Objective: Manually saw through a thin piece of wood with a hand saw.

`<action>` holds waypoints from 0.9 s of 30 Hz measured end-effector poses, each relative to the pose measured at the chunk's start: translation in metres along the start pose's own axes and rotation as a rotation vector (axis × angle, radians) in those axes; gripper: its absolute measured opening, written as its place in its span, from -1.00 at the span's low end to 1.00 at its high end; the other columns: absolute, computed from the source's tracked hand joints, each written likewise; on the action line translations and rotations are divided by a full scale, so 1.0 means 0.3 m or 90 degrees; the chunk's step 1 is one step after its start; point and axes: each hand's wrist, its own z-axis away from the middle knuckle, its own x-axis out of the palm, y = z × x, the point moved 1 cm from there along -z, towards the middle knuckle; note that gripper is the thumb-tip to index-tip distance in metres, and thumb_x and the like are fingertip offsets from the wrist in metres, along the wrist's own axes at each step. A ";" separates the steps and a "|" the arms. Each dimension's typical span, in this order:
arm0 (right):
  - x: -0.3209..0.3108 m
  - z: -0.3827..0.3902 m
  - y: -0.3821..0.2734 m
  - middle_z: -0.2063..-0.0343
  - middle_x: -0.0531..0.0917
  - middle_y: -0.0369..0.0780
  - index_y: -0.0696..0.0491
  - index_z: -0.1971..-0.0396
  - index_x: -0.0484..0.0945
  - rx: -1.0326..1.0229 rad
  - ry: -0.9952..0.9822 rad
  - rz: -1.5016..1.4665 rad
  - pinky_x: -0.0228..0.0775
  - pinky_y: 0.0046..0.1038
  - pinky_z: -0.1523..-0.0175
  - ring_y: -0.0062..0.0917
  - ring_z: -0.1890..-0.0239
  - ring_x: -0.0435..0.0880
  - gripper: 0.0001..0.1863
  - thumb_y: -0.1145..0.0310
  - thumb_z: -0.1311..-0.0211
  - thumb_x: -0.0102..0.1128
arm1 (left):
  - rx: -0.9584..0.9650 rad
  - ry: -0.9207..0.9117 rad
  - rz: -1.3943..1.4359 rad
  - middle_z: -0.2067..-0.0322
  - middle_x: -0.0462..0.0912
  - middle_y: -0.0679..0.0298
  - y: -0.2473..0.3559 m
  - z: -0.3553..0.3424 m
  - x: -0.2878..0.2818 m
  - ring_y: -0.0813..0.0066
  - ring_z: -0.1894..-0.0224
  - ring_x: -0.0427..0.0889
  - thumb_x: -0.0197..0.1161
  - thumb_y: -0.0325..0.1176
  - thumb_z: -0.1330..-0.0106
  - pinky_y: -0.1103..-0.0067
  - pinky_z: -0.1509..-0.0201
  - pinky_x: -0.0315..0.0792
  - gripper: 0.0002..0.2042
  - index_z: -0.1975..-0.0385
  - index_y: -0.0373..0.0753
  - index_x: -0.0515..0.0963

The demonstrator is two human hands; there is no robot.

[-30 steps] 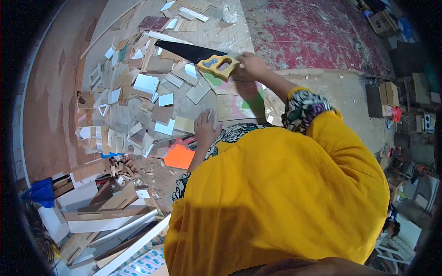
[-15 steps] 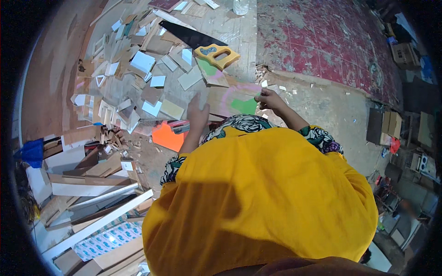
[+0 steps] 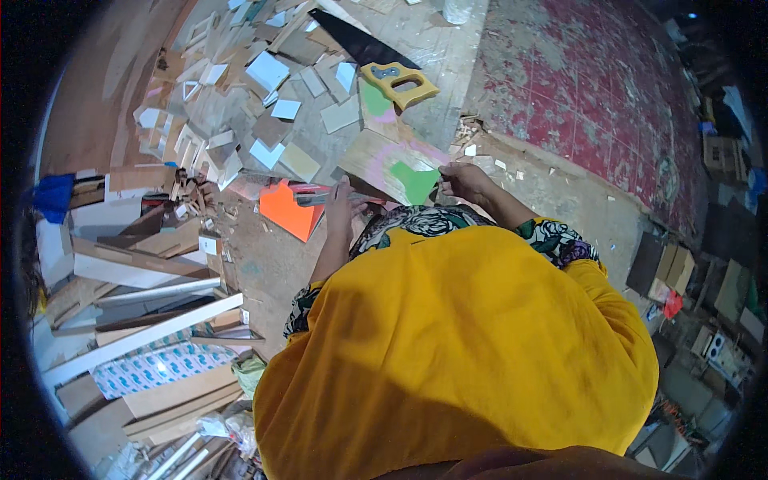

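A bare wooden board with pink and green paint [image 3: 370, 156] lies tilted just in front of my body. My right hand [image 3: 472, 184] pinches its right corner between thumb and fingers. My left hand [image 3: 340, 210] is by the board's lower left edge, fingers apart and nothing seen in them. Beside that hand are a grey and red tool [image 3: 312, 197], its kind unclear, and a bright orange flat piece [image 3: 286, 211]. Beyond the board rests a handsaw [image 3: 398, 82] with a yellow handle and black blade, partly over another green-and-pink painted piece [image 3: 377, 104].
Many small wood and white offcuts [image 3: 268, 72] litter the worktop at the upper left. Long boards and strips [image 3: 152, 326] are heaped at the lower left. A worn red floor [image 3: 576, 88] stretches off at the upper right, with cardboard boxes [image 3: 676, 266] along the right side.
The view has shifted. The painted board has turned, its left side now nearer me, with my right hand still at its corner. My left hand has drawn back toward my body.
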 end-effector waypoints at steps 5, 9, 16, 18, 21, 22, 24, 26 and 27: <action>0.073 -0.059 0.065 0.58 0.61 -0.32 0.15 0.44 0.57 0.012 -0.054 0.092 0.36 -0.62 0.54 -0.70 0.66 0.48 -0.80 0.32 -0.24 0.12 | -0.067 -0.153 0.038 0.15 0.51 0.15 0.027 0.052 0.029 0.35 0.15 0.56 0.07 -0.19 -0.28 0.42 0.07 0.46 -0.57 -0.08 -0.27 0.29; 0.125 -0.070 0.121 0.59 0.64 -0.30 0.15 0.42 0.62 -0.068 -0.104 0.309 0.34 -0.67 0.51 -0.71 0.60 0.53 -0.79 0.29 -0.18 0.20 | -0.026 -0.078 0.171 0.09 0.52 0.16 -0.037 -0.024 -0.016 0.37 0.10 0.55 0.02 -0.34 -0.31 0.43 0.03 0.44 -0.62 -0.10 -0.30 0.29; 0.061 -0.087 0.051 0.52 0.65 -0.27 0.17 0.37 0.63 -0.124 -0.119 0.420 0.41 -0.65 0.37 -0.65 0.52 0.59 -0.81 0.35 -0.20 0.15 | 0.081 -0.141 0.133 0.02 0.50 0.18 -0.023 -0.031 -0.174 0.44 0.02 0.50 0.01 -0.49 -0.27 0.54 -0.05 0.39 -0.66 -0.05 -0.38 0.34; 0.029 -0.129 0.019 0.51 0.66 -0.29 0.14 0.35 0.64 -0.209 -0.055 0.541 0.42 -0.62 0.34 -0.65 0.48 0.60 -0.77 0.29 -0.22 0.11 | 0.100 -0.097 0.067 0.08 0.54 0.20 0.023 -0.001 -0.188 0.49 0.09 0.52 0.05 -0.48 -0.23 0.56 -0.01 0.38 -0.66 -0.02 -0.38 0.38; 0.112 -0.097 -0.073 0.54 0.65 -0.22 0.10 0.35 0.63 -0.269 0.028 0.622 0.46 -0.44 0.32 -0.49 0.45 0.65 -0.77 0.26 -0.18 0.11 | 0.129 -0.062 -0.081 0.16 0.57 0.21 0.053 0.031 -0.250 0.54 0.19 0.54 0.09 -0.47 -0.19 0.62 0.08 0.39 -0.65 0.01 -0.38 0.40; 0.138 -0.093 -0.093 0.54 0.65 -0.22 0.10 0.35 0.63 -0.272 0.032 0.619 0.46 -0.44 0.32 -0.49 0.45 0.65 -0.77 0.26 -0.18 0.11 | 0.131 -0.066 -0.084 0.16 0.57 0.21 0.068 0.031 -0.256 0.54 0.19 0.54 0.09 -0.47 -0.19 0.62 0.08 0.39 -0.65 0.01 -0.38 0.40; 0.202 -0.088 -0.122 0.32 0.65 -0.17 0.06 0.25 0.59 -0.536 0.165 0.878 0.46 -0.37 0.19 -0.36 0.28 0.64 -0.77 0.29 -0.14 0.09 | 0.111 -0.041 -0.129 0.18 0.60 0.22 0.088 0.029 -0.269 0.54 0.16 0.55 0.06 -0.52 -0.21 0.61 0.05 0.36 -0.69 0.03 -0.38 0.44; 0.263 -0.110 -0.129 0.07 0.55 -0.17 -0.03 0.14 0.54 -0.593 0.183 0.910 0.43 -0.28 0.10 -0.27 0.06 0.55 -0.71 0.32 -0.10 0.05 | 0.114 -0.053 -0.130 0.17 0.60 0.22 0.108 0.018 -0.278 0.54 0.16 0.55 0.06 -0.52 -0.21 0.61 0.06 0.37 -0.69 0.03 -0.38 0.44; 0.298 -0.141 -0.147 -0.01 0.49 -0.21 -0.06 0.12 0.53 -0.751 0.153 1.005 0.42 -0.30 0.06 -0.29 0.00 0.51 -0.66 0.35 -0.03 0.10 | 0.115 -0.064 -0.129 0.17 0.60 0.21 0.119 0.013 -0.283 0.54 0.17 0.56 0.05 -0.53 -0.21 0.61 0.06 0.37 -0.68 0.02 -0.39 0.43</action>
